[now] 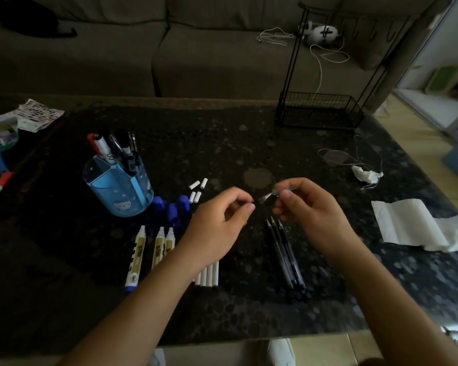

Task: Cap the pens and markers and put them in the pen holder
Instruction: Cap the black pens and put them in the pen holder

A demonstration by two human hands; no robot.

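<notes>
The right hand pinches a slim pen between thumb and curled fingertips. Its clear barrel and tapered metal tip point left. The left hand pinches a small dark piece between thumb and forefinger just beside that tip; whether they touch is unclear.

To the far left stands the pen holder, rounded translucent blue plastic, with capped markers leaning in it. Between it and the hands lie stubby white caps and chunky blue caps.

Nearer, white markers with gold labels lie side by side. Thin grey pens lie uncapped under the right hand. The table is dark, glossy, speckled stone. A crumpled paper towel lies on the right.
</notes>
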